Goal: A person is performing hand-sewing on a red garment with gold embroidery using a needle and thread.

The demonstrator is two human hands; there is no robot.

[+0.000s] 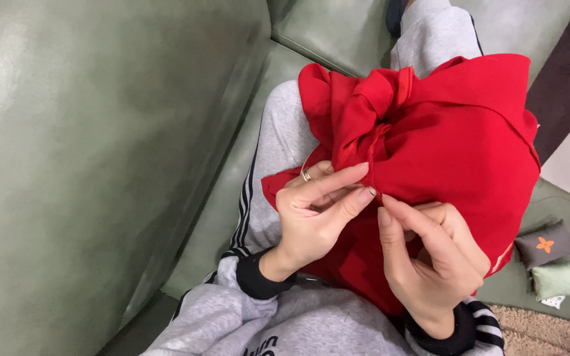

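Red knotted fabric garment lies on my lap, far side of both hands, knot at far left. My left hand: thumb and fingers pinched narrow on the fabric's near edge; gold ring on one finger. My right hand: fingers curled, thumb tip touching fabric just right of left-hand pinch. Green leather sofa to left.
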